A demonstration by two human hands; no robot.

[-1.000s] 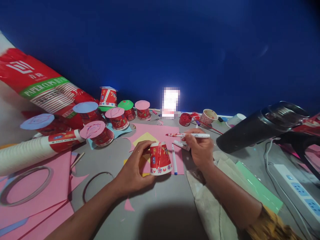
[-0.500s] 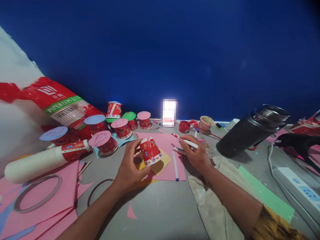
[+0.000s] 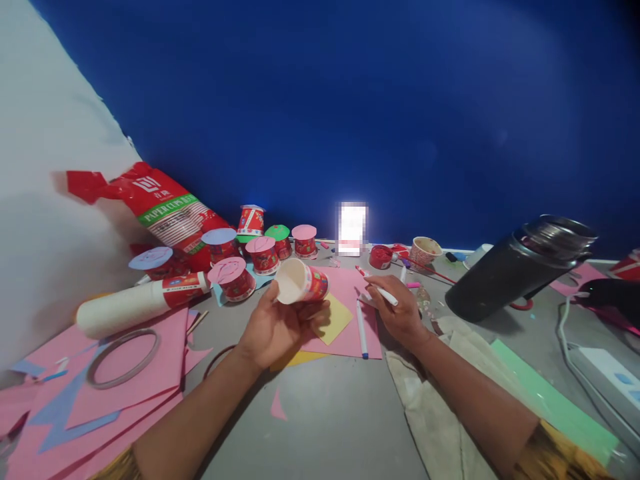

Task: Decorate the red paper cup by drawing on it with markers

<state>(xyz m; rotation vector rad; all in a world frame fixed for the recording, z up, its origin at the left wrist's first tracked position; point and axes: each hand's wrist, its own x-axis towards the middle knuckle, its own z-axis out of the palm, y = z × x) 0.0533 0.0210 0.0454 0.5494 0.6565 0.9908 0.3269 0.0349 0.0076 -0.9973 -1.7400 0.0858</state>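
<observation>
A red patterned paper cup (image 3: 315, 285) rests in my left hand (image 3: 273, 327), tipped on its side so its white inside faces left. The fingers curl under and around it. To the right, my right hand (image 3: 399, 312) grips a white marker (image 3: 384, 293) whose red tip points up and left. Beneath both hands lies a pink paper sheet (image 3: 345, 333), with a yellow paper square (image 3: 334, 321) partly under the cup. Another white marker with a blue end (image 3: 362, 330) lies on the pink sheet between my hands.
Several red cups with paper discs, such as a pink-topped one (image 3: 231, 277), stand at left near a stack of cups (image 3: 130, 308) and a paper cup bag (image 3: 175, 207). A black flask (image 3: 510, 273), a cloth (image 3: 450, 387) and a power strip (image 3: 610, 373) are at right.
My left hand has turned the cup from bottom-up to sideways, so its open mouth shows at left. The view has swung slightly left. My right hand still holds the marker.
</observation>
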